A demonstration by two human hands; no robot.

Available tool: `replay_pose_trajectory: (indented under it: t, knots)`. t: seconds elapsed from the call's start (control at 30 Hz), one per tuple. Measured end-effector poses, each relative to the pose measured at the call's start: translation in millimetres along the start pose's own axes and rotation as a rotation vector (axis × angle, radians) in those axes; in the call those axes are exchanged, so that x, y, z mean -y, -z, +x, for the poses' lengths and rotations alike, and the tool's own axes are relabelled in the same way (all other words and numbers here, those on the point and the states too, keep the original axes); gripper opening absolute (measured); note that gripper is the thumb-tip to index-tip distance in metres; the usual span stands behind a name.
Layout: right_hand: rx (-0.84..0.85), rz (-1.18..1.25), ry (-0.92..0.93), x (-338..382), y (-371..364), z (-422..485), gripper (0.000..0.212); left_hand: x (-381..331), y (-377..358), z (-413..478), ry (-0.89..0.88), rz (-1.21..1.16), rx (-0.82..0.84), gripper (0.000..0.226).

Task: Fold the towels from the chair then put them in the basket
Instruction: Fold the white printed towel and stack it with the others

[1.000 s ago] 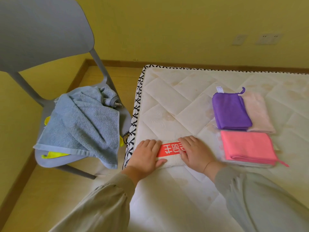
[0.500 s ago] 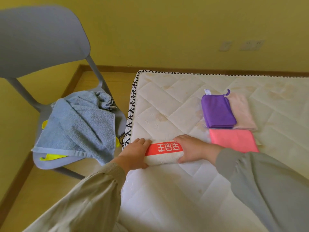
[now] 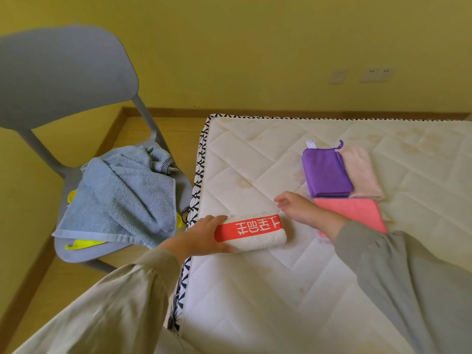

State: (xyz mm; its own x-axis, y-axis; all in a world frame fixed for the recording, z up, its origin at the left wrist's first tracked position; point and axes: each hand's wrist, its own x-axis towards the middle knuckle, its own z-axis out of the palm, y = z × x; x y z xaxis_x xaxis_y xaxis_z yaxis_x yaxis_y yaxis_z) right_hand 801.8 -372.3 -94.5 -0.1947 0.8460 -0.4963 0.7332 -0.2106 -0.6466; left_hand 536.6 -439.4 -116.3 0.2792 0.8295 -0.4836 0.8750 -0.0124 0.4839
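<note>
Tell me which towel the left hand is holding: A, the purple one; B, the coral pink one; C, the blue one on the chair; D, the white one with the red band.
D: the left hand wraps fingers and thumb round the left end of the white towel with the red band on the mattress, while the right hand is open beside it.

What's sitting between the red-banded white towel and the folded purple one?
The right hand, fingers relaxed, over bare mattress between the white towel and purple towel; the head view shows it.
</note>
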Motion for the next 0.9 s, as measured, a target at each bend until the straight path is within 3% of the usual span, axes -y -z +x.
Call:
replay_pose_trajectory:
  t: [0.1, 0.17, 0.27, 0.5, 0.77, 0.9]
  knots:
    - [0.066, 0.016, 0.112, 25.9, -7.0, -4.6, 0.041, -1.6, 4.7, 0.8, 0.030, -0.041, 0.014, 0.096]
    - [0.237, -0.221, 0.192, 39.2, -20.1, -11.4, 0.053, -1.4, 6.1, -0.7, 0.029, 0.009, 0.022, 0.095]
    - [0.357, -0.494, 0.273, 52.4, -39.9, -16.8, 0.068, -3.0, 5.7, -2.3, 0.018, 0.068, 0.017, 0.088]
    - [0.409, -0.690, 0.259, 52.3, -62.1, -15.2, 0.057, -7.9, 2.3, -4.7, -0.015, 0.128, 0.071, 0.099]
    - [0.488, -0.584, 0.124, 51.1, -59.4, -14.9, 0.062, -19.2, -1.6, -6.9, -0.038, 0.231, -0.034, 0.077]
    - [0.470, -0.332, 0.029, 37.3, -55.5, -20.2, 0.049, -24.1, 2.8, -8.5, -0.023, 0.049, -0.095, 0.094]
